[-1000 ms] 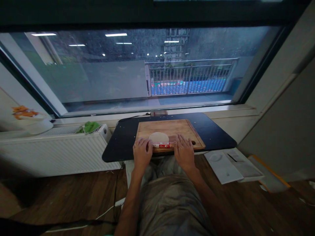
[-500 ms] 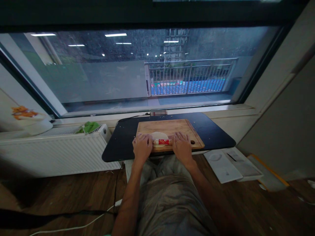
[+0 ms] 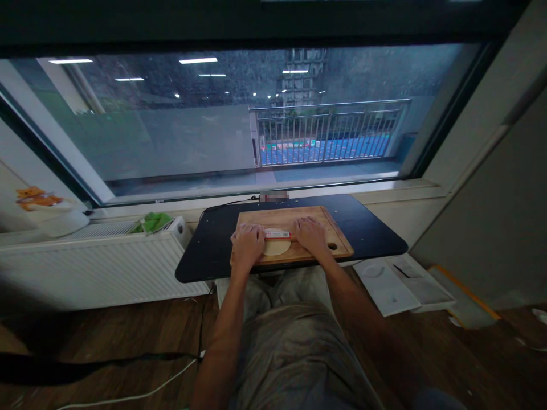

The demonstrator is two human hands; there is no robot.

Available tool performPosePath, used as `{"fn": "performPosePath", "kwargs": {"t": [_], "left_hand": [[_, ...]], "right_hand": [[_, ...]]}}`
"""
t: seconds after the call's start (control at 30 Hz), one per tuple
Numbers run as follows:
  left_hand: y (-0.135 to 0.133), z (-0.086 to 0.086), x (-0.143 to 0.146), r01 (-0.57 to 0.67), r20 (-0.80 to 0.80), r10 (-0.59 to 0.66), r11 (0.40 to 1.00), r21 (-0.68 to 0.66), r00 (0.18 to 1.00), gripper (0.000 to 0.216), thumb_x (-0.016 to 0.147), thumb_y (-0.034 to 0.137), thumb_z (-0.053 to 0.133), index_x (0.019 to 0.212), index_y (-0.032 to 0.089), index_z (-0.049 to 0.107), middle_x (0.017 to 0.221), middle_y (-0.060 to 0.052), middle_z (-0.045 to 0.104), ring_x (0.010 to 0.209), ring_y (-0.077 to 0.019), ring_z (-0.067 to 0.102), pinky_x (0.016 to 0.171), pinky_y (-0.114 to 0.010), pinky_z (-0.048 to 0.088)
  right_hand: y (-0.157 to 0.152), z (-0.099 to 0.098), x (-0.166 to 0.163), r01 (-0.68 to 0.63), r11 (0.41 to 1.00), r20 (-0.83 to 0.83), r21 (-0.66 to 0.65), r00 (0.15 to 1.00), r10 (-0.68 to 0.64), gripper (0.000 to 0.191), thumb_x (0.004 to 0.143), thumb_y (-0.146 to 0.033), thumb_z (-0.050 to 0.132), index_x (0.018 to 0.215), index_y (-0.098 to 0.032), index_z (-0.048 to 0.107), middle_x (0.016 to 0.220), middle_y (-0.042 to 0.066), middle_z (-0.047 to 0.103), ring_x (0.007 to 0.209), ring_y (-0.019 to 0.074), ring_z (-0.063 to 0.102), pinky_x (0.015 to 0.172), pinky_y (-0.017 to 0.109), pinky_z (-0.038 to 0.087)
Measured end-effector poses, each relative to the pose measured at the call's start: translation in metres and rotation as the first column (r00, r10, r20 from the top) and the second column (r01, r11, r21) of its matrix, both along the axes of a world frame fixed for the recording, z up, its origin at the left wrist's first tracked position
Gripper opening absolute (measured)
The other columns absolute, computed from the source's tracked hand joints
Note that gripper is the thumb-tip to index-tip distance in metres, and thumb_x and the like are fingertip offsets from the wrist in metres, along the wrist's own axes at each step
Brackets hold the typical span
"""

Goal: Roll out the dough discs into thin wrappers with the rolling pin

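Note:
A wooden rolling pin (image 3: 277,234) with a red and white label lies across a flat round of pale dough (image 3: 277,248). My left hand (image 3: 249,244) is closed over the pin's left end, its fingers curled forward. Over the right end, my right hand (image 3: 311,234) is closed in the same manner. Only the labelled middle of the pin shows between them; both ends are hidden under my hands. Most of the visible dough lies on the near side of the pin. Beneath it is a wooden cutting board (image 3: 290,213) with a dark hole near its right corner.
The board rests on a small black table (image 3: 367,236) close to the window. At left, a white radiator (image 3: 106,265) carries a green cloth (image 3: 156,222) and a white container (image 3: 55,219). An open white box (image 3: 401,285) is on the wooden floor at right. A white cable (image 3: 141,394) crosses the floor.
Both hands have pushed the rolling pin forward, away from my body, across the dough. The pin has turned, so another side of its label shows. More dough shows on the near side.

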State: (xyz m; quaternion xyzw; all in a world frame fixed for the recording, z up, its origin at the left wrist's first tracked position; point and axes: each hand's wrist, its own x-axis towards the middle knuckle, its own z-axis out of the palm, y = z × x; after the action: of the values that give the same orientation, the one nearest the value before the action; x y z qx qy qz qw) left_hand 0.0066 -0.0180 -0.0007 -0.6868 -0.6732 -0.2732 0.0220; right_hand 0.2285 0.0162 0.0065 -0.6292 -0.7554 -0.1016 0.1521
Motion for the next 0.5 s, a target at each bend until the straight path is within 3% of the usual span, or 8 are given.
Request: {"fn": "performPosePath", "kwargs": {"t": [0.2,0.33,0.5], "left_hand": [[0.01,0.004,-0.002,0.013,-0.066,-0.015,1.0,-0.028,0.998,0.047,0.117,0.035,0.039,0.115,0.021,0.083,0.133,-0.015,0.082,0.145,-0.0351,0.061,0.118,-0.054,0.048],[0.003,0.004,-0.004,0.025,-0.069,-0.029,0.998,-0.05,0.997,0.047,0.116,0.034,0.039,0.111,0.021,0.084,0.129,-0.015,0.083,0.128,-0.031,0.071,0.112,-0.046,0.051],[-0.013,0.0,-0.004,-0.007,-0.076,0.004,0.999,-0.041,0.997,0.046,0.115,0.035,0.041,0.111,0.021,0.084,0.128,-0.015,0.084,0.126,-0.0323,0.072,0.114,-0.049,0.049]], "right_hand": [[0.01,0.001,-0.001,0.069,0.997,-0.04,-0.018,0.997,-0.07,0.038,0.116,-0.026,0.043,0.127,-0.017,0.078,0.135,0.015,0.079,0.132,0.0287,0.066,0.114,0.039,0.045],[0.005,-0.007,0.004,-0.001,1.0,-0.006,-0.015,1.0,0.001,0.037,0.114,-0.021,0.046,0.132,-0.014,0.077,0.137,0.017,0.078,0.134,0.029,0.065,0.116,0.038,0.045],[-0.016,-0.014,0.006,-0.102,0.995,0.035,0.015,0.994,0.102,0.038,0.113,-0.017,0.041,0.121,-0.013,0.079,0.123,0.019,0.079,0.125,0.0294,0.066,0.118,0.039,0.044]]}}
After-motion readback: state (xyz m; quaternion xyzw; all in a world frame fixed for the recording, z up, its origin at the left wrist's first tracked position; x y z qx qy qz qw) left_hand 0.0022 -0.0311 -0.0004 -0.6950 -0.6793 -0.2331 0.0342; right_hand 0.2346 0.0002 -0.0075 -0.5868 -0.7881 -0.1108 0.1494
